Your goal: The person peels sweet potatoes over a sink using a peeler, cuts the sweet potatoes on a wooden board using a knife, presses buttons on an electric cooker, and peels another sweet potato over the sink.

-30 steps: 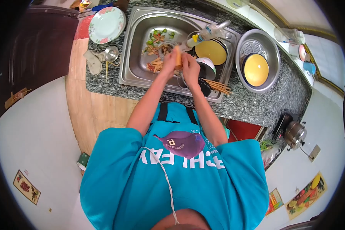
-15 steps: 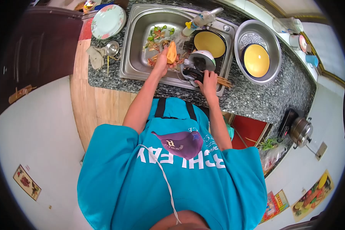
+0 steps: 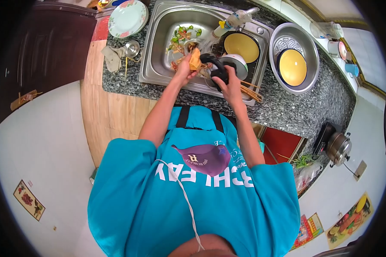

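In the head view, my left hand [image 3: 185,70] is closed on an orange cloth [image 3: 195,60] over the sink [image 3: 144,64]. To its right, my right hand [image 3: 230,83] grips a black curved object [image 3: 213,61] that looks like a thick arched handle; what it belongs to is unclear. Just behind my right hand is a white bowl [image 3: 241,64], partly hidden. Beside the bowl lies a yellow-inside dish [image 3: 241,48]. Chopsticks [image 3: 250,91] stick out by the sink's front right edge. Green and reddish food scraps [image 3: 176,40] lie in the basin.
A clear plastic bottle [image 3: 236,19] is fitted at the faucet, with water streaming below. A metal basin [image 3: 315,64] holding a yellow bowl [image 3: 292,67] stands right of the sink. Stacked plates [image 3: 128,19], a grey cloth [image 3: 112,59] and a metal lid-like piece [image 3: 132,49] are on the left.
My right hand has lifted the black curved object, which now arches up toward the orange cloth. My left hand keeps its hold on the cloth. The whole view has shifted slightly.
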### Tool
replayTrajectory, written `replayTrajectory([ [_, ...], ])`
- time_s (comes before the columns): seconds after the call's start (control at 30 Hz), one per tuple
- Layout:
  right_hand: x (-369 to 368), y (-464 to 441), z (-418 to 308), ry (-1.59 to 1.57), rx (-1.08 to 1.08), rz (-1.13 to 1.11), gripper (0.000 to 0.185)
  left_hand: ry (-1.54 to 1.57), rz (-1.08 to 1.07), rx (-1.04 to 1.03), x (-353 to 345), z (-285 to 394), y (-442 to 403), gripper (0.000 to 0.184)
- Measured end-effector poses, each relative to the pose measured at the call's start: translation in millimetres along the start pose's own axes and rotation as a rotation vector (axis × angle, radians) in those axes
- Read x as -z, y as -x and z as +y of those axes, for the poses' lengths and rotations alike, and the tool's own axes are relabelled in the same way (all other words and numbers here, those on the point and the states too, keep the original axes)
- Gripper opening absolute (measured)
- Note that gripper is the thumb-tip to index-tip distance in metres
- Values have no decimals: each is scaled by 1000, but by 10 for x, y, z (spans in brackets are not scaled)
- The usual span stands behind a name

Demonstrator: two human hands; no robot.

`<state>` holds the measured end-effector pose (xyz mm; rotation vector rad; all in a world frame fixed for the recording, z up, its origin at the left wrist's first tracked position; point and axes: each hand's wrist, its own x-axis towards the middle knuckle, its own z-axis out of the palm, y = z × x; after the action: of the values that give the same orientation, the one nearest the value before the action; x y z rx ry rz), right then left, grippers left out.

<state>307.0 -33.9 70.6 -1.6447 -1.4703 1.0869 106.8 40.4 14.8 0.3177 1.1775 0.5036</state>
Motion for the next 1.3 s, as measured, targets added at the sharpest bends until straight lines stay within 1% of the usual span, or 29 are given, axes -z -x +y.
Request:
replayTrajectory([
  [0.07,-111,-101,-99,33,36,-8,55,45,-148,-25,-9,36,23,47],
  [0.1,-143,-136,-114,64,77,-28,55,-38,-138,-59,-23,26,11,39],
  [0.2,-215,-196,-114,61,86,-42,55,19,-143,-40,-11,26,-7,35],
  [0.33,-290,-212,-48,87,59,-63,56,18,-182,-53,15,50,27,36],
  [0.4,-324,-221,8,87,50,-105,57,58,-51,-1,-43,49,41,38],
  [0.43,-336,-219,24,89,51,-114,57,66,-47,-2,13,13,9,38],
  [0.5,-351,-204,54,139,122,-54,56,-50,-190,2,92,-10,14,43],
  [0.6,-254,-284,106,161,94,-58,55,-58,-127,18,-52,18,173,48],
  [0.63,-200,-285,91,170,110,-64,54,-67,-196,10,-28,36,194,51],
  [0.67,-189,-277,72,169,111,-67,54,-65,-193,10,-37,18,199,51],
  [0.77,-134,-297,2,153,76,-51,52,179,-252,-70,-80,-54,144,47],
  [0.9,-93,-224,-80,158,134,-110,54,74,-258,-47,-65,-90,177,46],
  [0.97,-101,-209,-81,151,115,-141,55,23,-135,10,-88,-84,215,41],
  [1.07,-153,-182,-13,164,122,-173,57,-1,-133,-3,-35,-149,210,36],
  [1.13,-174,-180,49,174,197,-156,57,13,-148,2,-31,-134,265,33],
  [1.27,-232,-207,85,165,187,-173,56,68,-139,14,39,-201,244,29],
  [1.3,-252,-216,90,189,195,-144,54,72,-136,15,52,-220,250,29],
])
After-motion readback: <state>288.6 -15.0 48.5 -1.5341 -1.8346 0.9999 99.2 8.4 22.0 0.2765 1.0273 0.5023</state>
